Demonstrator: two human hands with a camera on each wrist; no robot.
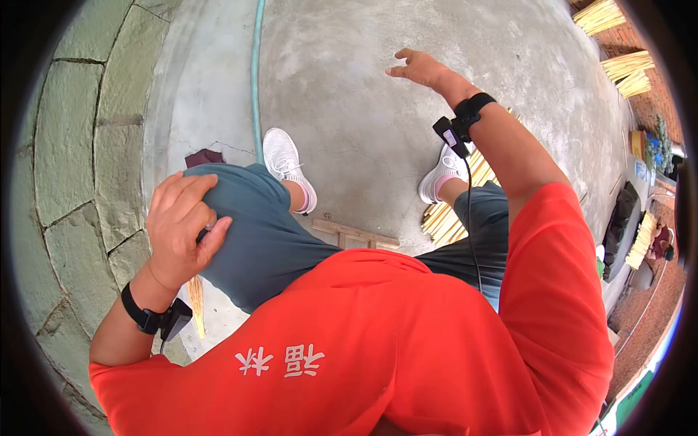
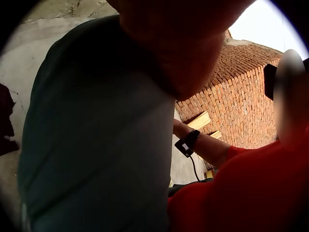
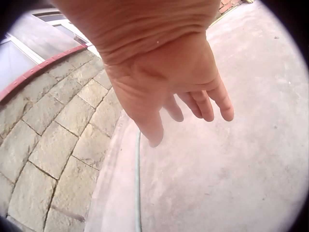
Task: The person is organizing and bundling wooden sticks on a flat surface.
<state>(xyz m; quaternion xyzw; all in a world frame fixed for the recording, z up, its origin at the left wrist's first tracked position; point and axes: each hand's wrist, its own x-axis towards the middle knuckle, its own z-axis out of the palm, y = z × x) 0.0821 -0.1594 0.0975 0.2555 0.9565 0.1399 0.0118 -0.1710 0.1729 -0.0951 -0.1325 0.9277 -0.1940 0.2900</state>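
My left hand (image 1: pixel 182 225) rests on my left knee (image 1: pixel 247 211), its fingers lying over the grey-blue trouser leg (image 2: pixel 96 135); nothing shows in it. I hold my right hand (image 1: pixel 414 67) out in front over the bare concrete, and the right wrist view shows that hand (image 3: pixel 169 92) with its fingers relaxed and spread, empty. A pile of split bamboo strips (image 1: pixel 447 218) lies by my right shoe. A small tuft of yellow strips (image 1: pixel 196 301) pokes out under my left knee.
A green hose (image 1: pixel 255 73) runs along the concrete edge beside stone paving (image 1: pixel 65 145). A low wooden frame (image 1: pixel 356 235) lies between my legs. Bundles of yellow sticks (image 1: pixel 627 65) lean at the far right by a brick wall (image 2: pixel 241 101).
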